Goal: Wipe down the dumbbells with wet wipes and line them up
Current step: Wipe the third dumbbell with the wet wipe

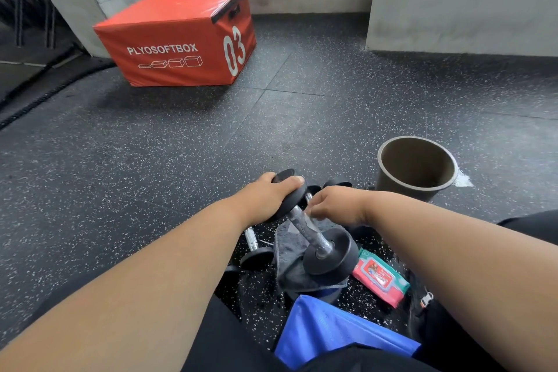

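A black dumbbell with a chrome handle stands tilted over a grey cloth on the floor. My left hand grips its upper head. My right hand pinches a thin wet wipe wrapped around the handle. Another dumbbell lies on the floor under my left arm. More dumbbell heads show behind my right hand. A pink and green pack of wet wipes lies to the right of the held dumbbell.
A brown round bucket stands at the right. A red plyo soft box sits at the back left near grey walls. A blue bag lies close to my legs. The floor is dark speckled rubber.
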`<state>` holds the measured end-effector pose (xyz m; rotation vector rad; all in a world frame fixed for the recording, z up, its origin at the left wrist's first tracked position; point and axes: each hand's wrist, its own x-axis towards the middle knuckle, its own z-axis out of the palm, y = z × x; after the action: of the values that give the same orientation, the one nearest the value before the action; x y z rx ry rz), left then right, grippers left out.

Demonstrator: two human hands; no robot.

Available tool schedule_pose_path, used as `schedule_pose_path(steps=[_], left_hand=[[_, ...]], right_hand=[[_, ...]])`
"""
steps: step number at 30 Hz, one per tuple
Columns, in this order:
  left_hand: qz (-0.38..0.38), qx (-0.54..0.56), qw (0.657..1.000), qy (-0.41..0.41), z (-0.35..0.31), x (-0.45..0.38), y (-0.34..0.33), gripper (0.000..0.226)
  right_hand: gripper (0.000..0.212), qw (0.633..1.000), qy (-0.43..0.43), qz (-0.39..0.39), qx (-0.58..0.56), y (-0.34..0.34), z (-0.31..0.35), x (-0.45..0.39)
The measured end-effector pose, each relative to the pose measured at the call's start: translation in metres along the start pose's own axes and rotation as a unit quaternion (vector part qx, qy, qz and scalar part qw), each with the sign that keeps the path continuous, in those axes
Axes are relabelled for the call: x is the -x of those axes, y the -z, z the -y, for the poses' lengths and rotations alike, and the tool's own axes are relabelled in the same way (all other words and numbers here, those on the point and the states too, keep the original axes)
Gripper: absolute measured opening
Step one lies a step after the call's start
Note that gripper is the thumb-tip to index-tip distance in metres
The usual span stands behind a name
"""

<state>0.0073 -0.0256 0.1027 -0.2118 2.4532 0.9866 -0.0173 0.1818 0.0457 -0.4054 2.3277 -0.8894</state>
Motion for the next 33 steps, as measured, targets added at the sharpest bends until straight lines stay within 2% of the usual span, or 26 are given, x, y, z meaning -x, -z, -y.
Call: schedule_pose_path(steps=[3, 6, 9, 13, 17, 25, 27, 29, 33], left_hand=[[0.001, -0.002, 1.0, 0.001, -0.001, 0.0, 0.0, 0.103], [-0.003, -0.001, 1.0, -0.002, 0.0, -0.001, 0.0, 0.094], [-0.009, 0.002, 1.0, -0.004, 0.0, -0.001, 0.0, 0.085], [-0.01, 0.009, 1.0, -0.001, 0.003, -0.004, 0.0, 0.088], [-0.014, 0.017, 1.0, 0.003, 0.002, -0.005, -0.001, 0.085], [-0.017, 0.019, 1.0, 0.013, 0.004, -0.008, -0.001, 0.083], [-0.013, 0.021, 1.0, 0.013, 0.003, -0.006, -0.001, 0.089], [-0.014, 0.022, 1.0, 0.015, 0.003, -0.005, -0.001, 0.098], [-0.012, 0.022, 1.0, 0.017, 0.004, -0.004, -0.001, 0.099]], right_hand=[[0.01, 0.998, -0.002, -0.003, -0.065, -0.008, -0.005, 0.002], [0.004, 0.998, 0.011, -0.023, -0.062, -0.013, -0.01, 0.0], [0.012, 0.998, 0.022, -0.039, -0.038, -0.01, -0.009, 0.001], [0.026, 0.997, 0.02, -0.039, -0.058, -0.013, -0.008, 0.002], [0.04, 0.993, 0.022, -0.072, -0.087, -0.024, -0.008, -0.003], [0.039, 0.991, 0.022, -0.131, -0.029, -0.036, -0.001, -0.001], [0.038, 0.988, 0.023, -0.148, -0.025, -0.038, 0.002, 0.0], [0.038, 0.99, 0.019, -0.139, -0.022, -0.038, 0.002, -0.001], [0.051, 0.995, 0.018, -0.093, 0.023, -0.03, -0.004, -0.003]])
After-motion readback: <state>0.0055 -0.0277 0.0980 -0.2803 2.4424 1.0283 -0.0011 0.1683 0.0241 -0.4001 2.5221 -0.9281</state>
